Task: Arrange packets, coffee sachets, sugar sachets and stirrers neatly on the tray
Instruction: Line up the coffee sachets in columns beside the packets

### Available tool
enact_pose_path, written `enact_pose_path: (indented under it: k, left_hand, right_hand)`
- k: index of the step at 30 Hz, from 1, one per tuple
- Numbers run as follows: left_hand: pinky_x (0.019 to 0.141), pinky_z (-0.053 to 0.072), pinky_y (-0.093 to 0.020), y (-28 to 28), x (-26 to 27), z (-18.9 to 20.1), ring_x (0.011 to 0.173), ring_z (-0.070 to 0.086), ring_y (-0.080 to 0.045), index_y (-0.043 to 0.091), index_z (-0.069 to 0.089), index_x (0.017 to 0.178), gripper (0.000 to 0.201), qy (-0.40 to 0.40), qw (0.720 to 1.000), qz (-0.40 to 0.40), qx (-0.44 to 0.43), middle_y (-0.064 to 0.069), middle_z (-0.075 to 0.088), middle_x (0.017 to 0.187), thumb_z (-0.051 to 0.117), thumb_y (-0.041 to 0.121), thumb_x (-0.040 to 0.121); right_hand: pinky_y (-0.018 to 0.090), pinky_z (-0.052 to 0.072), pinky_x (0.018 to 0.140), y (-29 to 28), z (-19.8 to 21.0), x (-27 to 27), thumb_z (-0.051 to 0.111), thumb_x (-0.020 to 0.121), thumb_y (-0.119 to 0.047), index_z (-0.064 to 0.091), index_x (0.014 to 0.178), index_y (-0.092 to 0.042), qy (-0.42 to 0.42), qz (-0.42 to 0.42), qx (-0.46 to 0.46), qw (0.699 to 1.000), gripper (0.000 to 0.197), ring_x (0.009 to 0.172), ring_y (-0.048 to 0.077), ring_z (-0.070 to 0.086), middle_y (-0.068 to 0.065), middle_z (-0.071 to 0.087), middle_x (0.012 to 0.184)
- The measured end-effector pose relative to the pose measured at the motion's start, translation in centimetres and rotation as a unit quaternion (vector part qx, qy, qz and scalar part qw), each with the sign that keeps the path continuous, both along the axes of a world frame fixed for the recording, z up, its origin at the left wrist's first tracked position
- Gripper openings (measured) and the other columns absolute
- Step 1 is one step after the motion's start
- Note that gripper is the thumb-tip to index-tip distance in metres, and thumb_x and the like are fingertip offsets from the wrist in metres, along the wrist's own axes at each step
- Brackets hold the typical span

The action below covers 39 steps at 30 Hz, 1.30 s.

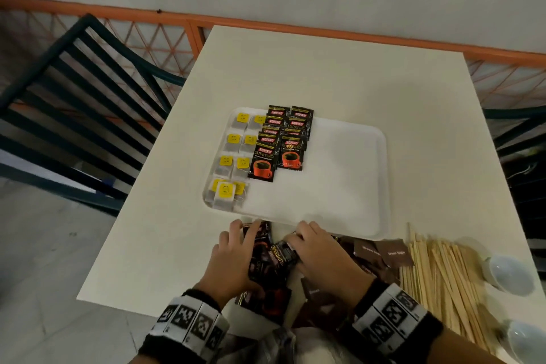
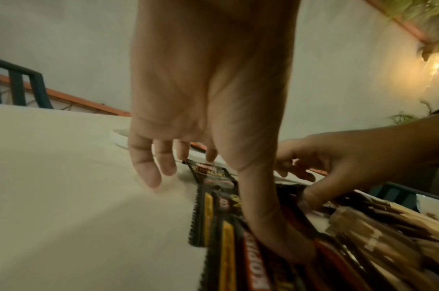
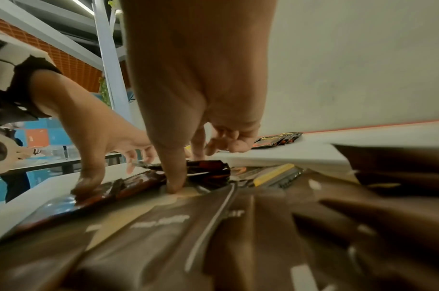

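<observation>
Cream table (image 1: 339,80) keeps loose coffee sachets (image 1: 266,257) beside the tray (image 1: 348,186), so left hand (image 1: 236,257) presses them with fingers spread while right hand (image 1: 319,251) pinches one to lift.

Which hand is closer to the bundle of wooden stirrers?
The right hand. It rests on the sachets with only brown sugar packets between it and the stirrers. The left hand sits further away, beyond the right one.

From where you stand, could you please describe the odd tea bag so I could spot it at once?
Start at the white tray and find the tea bags along its left edge. Follow them to the near corner: the odd tea bag lies on top of the last pair, overlapping both, while the others lie flat in twos.
</observation>
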State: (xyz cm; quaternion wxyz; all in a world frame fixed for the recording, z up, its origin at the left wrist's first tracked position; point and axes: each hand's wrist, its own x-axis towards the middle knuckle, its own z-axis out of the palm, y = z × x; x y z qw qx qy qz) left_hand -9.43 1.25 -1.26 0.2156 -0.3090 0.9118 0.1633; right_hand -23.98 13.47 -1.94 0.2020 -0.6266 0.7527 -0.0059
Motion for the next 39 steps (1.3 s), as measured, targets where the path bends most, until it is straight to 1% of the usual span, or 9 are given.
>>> enact_pose_path:
  k: [4, 7, 10, 18, 22, 26, 31, 35, 39]
  left_hand:
    - [0.049, 0.054, -0.035, 0.2, 0.5, -1.0, 0.069, 0.065, -0.026, 0.018, 0.061, 0.106, 0.120, 0.025, 0.999, 0.006, -0.031, -0.013, 0.063, 0.099, 0.073, 0.070, -0.001]
    - [0.088, 0.046, -0.049, 0.7, 1.1, -0.1, 0.112, 0.053, -0.035, 0.017, 0.053, 0.125, 0.098, 0.070, 0.998, -0.002, 0.003, -0.014, 0.048, 0.133, 0.084, 0.051, 0.039]
    - [0.109, 0.020, -0.035, 1.1, 1.9, -0.3, 0.136, 0.025, -0.019, 0.022, 0.026, 0.143, 0.084, 0.086, 0.995, 0.018, 0.042, 0.003, 0.025, 0.150, 0.071, 0.036, 0.073]
    - [0.099, 0.036, -0.030, 1.7, 1.9, -0.4, 0.119, 0.046, -0.018, 0.021, 0.033, 0.136, 0.072, 0.098, 0.989, 0.073, 0.085, 0.001, 0.043, 0.131, 0.071, 0.029, 0.075]
    - [0.071, 0.042, -0.018, 1.5, 2.6, -0.1, 0.090, 0.052, -0.014, 0.016, 0.056, 0.109, 0.037, 0.114, 0.971, 0.120, 0.175, 0.001, 0.052, 0.099, 0.072, 0.023, 0.075]
    - [0.069, 0.049, -0.022, 0.9, 3.7, 0.4, 0.075, 0.062, -0.011, 0.017, 0.059, 0.088, 0.023, 0.208, 0.900, 0.238, 0.298, 0.001, 0.064, 0.084, 0.073, 0.019, 0.069]
    - [0.065, 0.050, -0.031, 0.3, 4.1, 1.5, 0.074, 0.066, -0.022, 0.004, 0.060, 0.102, 0.057, 0.291, 0.756, 0.374, 0.453, -0.013, 0.068, 0.083, 0.071, 0.028, 0.051]
    - [0.059, 0.051, -0.026, 0.5, 3.2, 2.5, 0.071, 0.066, -0.020, 0.002, 0.059, 0.106, 0.045, 0.321, 0.671, 0.402, 0.534, -0.011, 0.069, 0.080, 0.059, 0.015, 0.063]
    - [0.081, 0.053, -0.041, 1.1, 0.9, 3.7, 0.090, 0.066, -0.031, 0.001, 0.058, 0.110, 0.047, 0.329, 0.596, 0.410, 0.607, -0.021, 0.066, 0.103, 0.055, 0.010, 0.065]
  right_hand:
    - [0.029, 0.054, 0.064, 0.5, 0.2, -0.2, 0.058, 0.071, -0.021, 0.065, 0.087, -0.016, -0.004, 0.001, -0.059, 0.998, 0.018, 0.076, 0.019, 0.058, 0.001, 0.060, 0.085]
    - [0.029, 0.052, 0.057, 1.5, 1.1, -0.7, 0.042, 0.085, -0.023, 0.066, 0.085, -0.016, -0.017, -0.041, -0.126, 0.991, 0.024, 0.066, 0.015, 0.059, -0.002, 0.061, 0.075]
    - [0.029, 0.052, 0.053, 2.8, 2.4, -1.9, 0.056, 0.082, -0.017, 0.067, 0.092, -0.013, 0.004, -0.096, -0.161, 0.982, 0.015, 0.063, 0.015, 0.058, 0.000, 0.060, 0.074]
    - [0.026, 0.054, 0.053, 3.8, -0.8, -0.6, 0.090, 0.035, -0.040, 0.070, 0.079, -0.016, 0.087, -0.020, 0.027, 0.996, 0.054, 0.064, 0.017, 0.064, 0.002, 0.065, 0.072]
    - [0.027, 0.051, 0.053, 2.1, -0.1, -0.4, 0.088, 0.046, -0.024, 0.067, 0.086, -0.011, 0.124, 0.017, 0.015, 0.992, 0.047, 0.061, 0.021, 0.062, 0.005, 0.064, 0.068]
    - [0.037, 0.042, 0.074, 1.1, 1.2, -1.0, 0.042, 0.091, -0.009, 0.042, 0.124, -0.005, 0.100, 0.036, 0.060, 0.993, 0.033, 0.098, 0.033, 0.058, 0.016, 0.059, 0.111]
    - [0.035, 0.047, 0.069, 0.9, 3.5, -2.3, 0.037, 0.093, -0.012, 0.046, 0.122, -0.010, 0.023, -0.041, 0.006, 0.999, 0.031, 0.085, 0.026, 0.062, 0.009, 0.064, 0.101]
    - [0.031, 0.049, 0.065, 0.6, 6.9, -2.7, 0.043, 0.094, -0.020, 0.052, 0.115, -0.010, -0.105, -0.114, -0.124, 0.980, 0.025, 0.077, 0.022, 0.063, 0.009, 0.067, 0.095]
    - [0.024, 0.049, 0.081, 0.3, 9.2, -1.0, 0.045, 0.095, -0.017, 0.055, 0.120, -0.015, -0.182, -0.089, -0.240, 0.949, 0.028, 0.094, 0.016, 0.062, 0.003, 0.067, 0.106]
